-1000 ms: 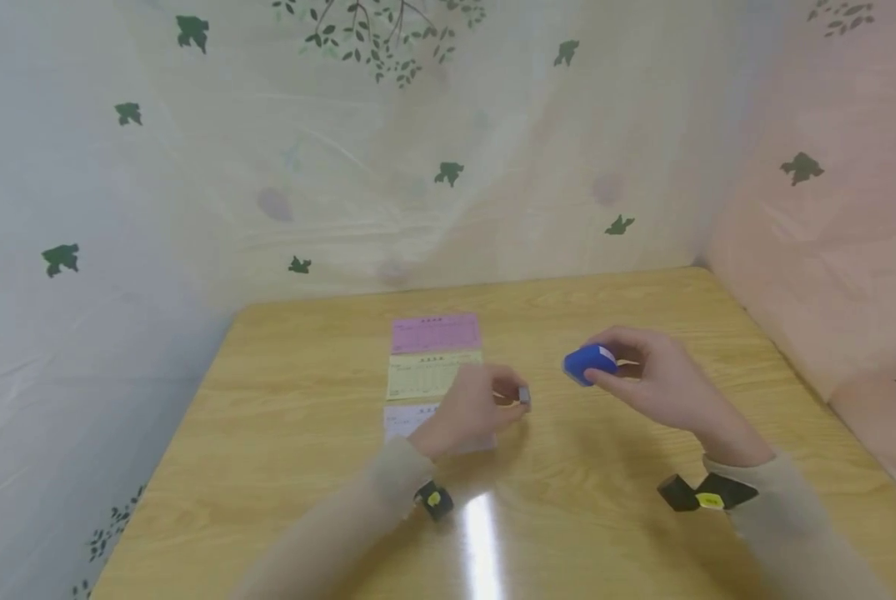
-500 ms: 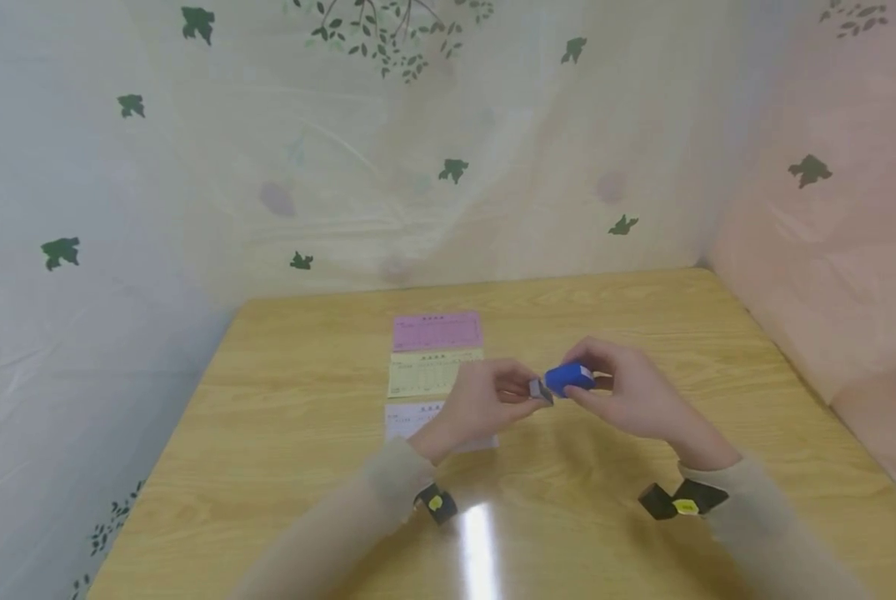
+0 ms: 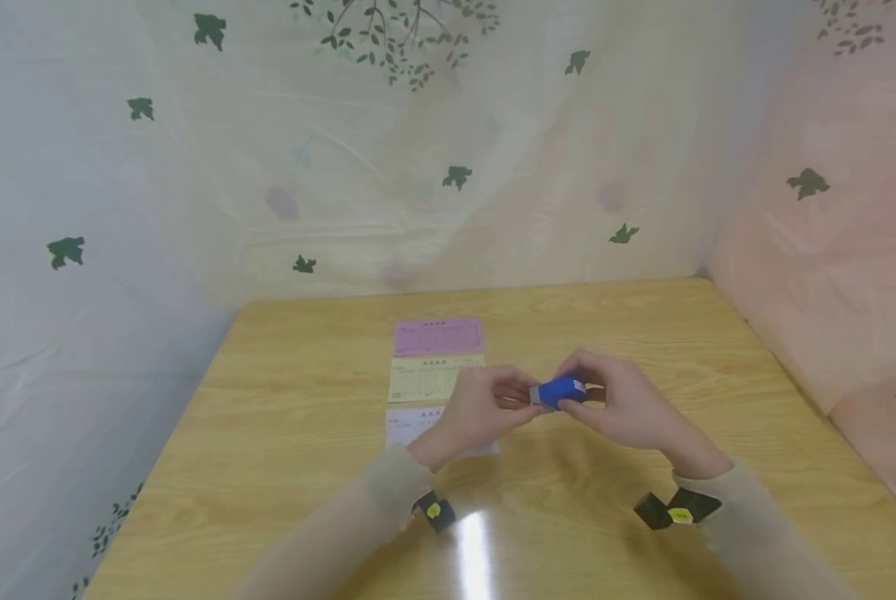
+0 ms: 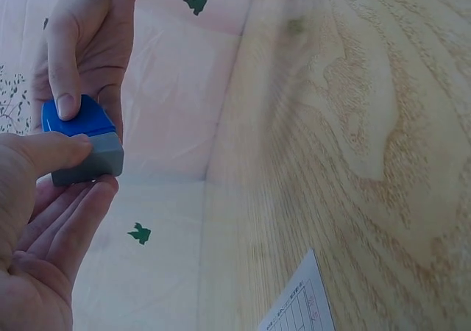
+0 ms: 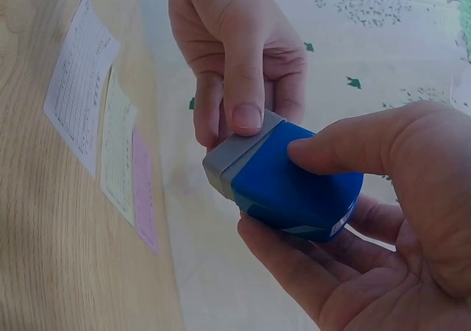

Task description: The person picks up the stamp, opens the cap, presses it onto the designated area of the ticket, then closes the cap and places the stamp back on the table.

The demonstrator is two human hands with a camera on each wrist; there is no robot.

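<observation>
A blue stamp (image 5: 280, 180) with a rounded end is held up over the table, its grey cap (image 5: 232, 158) lined up against its flat end. My right hand (image 3: 631, 408) pinches the blue body between thumb and fingers. From the other side, my left hand (image 3: 478, 408) grips the cap, thumb on top and fingers beneath, as the left wrist view shows. Cap and body meet along a straight seam in both wrist views. The underside of the stamp is hidden by the fingers.
Left of the hands, three printed slips lie in a column on the wooden table (image 3: 305, 467): a pink slip (image 3: 438, 337) at the back, a yellow slip (image 3: 421, 383), and a white slip (image 3: 408, 425) partly behind the left hand. Patterned sheeting (image 3: 357, 183) rises behind the table.
My right hand has moved left with the blue stamp, and my left hand has shifted slightly right with the cap. The two parts were apart and now sit together.
</observation>
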